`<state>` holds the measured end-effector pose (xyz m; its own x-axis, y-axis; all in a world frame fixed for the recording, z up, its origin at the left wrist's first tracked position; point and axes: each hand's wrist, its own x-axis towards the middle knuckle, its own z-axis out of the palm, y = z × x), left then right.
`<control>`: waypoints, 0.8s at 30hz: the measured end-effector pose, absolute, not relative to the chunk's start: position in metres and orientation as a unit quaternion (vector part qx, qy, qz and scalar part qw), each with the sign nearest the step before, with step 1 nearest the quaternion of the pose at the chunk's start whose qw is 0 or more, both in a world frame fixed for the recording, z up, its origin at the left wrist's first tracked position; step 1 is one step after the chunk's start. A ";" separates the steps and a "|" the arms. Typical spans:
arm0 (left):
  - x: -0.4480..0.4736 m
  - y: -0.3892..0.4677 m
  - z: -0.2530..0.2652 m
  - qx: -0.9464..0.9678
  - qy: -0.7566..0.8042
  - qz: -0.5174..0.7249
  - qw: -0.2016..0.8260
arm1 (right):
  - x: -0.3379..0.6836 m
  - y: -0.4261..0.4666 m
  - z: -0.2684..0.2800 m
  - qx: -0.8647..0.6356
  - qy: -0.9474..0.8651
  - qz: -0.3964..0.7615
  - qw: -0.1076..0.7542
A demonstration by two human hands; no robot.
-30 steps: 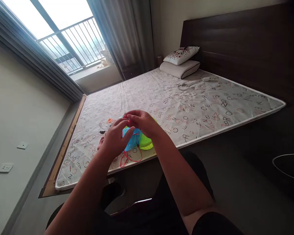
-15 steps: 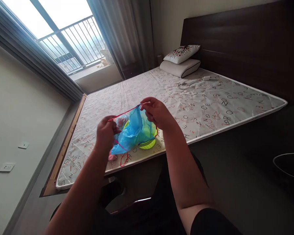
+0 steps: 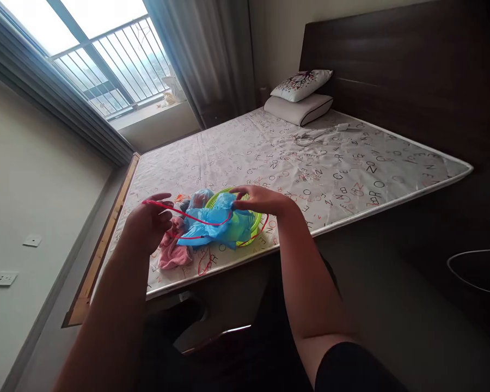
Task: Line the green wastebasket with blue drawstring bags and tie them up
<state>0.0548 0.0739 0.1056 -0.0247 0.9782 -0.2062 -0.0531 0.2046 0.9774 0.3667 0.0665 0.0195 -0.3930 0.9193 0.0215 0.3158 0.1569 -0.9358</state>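
My left hand (image 3: pixel 146 222) grips a loop of red cord (image 3: pixel 190 217), which sags across to the right. Under the cord lies a crumpled blue plastic bag (image 3: pixel 214 231). My right hand (image 3: pixel 261 199) pinches the top of this bag between thumb and fingers. The bag rests over a yellow-green plastic basket (image 3: pixel 256 220), hiding much of it. To the left of the bag, beside my left hand, is a pink cloth (image 3: pixel 175 257). A clear plastic bag (image 3: pixel 201 197) sits behind the blue one; its contents are hard to make out.
Everything lies near the front edge of a letter-printed mattress (image 3: pixel 237 147). Two pillows (image 3: pixel 300 103) are stacked by the dark headboard (image 3: pixel 375 71). A white cable (image 3: pixel 342 128) lies on the mattress. Wall sockets (image 3: pixel 4 279) are at the left.
My left hand has moved left, drawing out the red cord. My right hand and the blue bag have lowered toward the basket. The pink cloth shows more fully.
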 end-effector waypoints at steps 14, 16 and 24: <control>0.118 0.043 0.014 0.729 0.614 0.267 0.139 | 0.340 0.069 0.030 -0.342 -0.586 0.576 0.455; 0.105 0.062 0.010 0.699 0.631 0.265 0.207 | 0.341 0.068 0.029 -0.368 -0.637 0.523 0.431; 0.105 0.061 0.059 0.605 0.586 0.419 0.339 | 0.318 0.074 0.015 -0.579 -0.726 0.275 0.247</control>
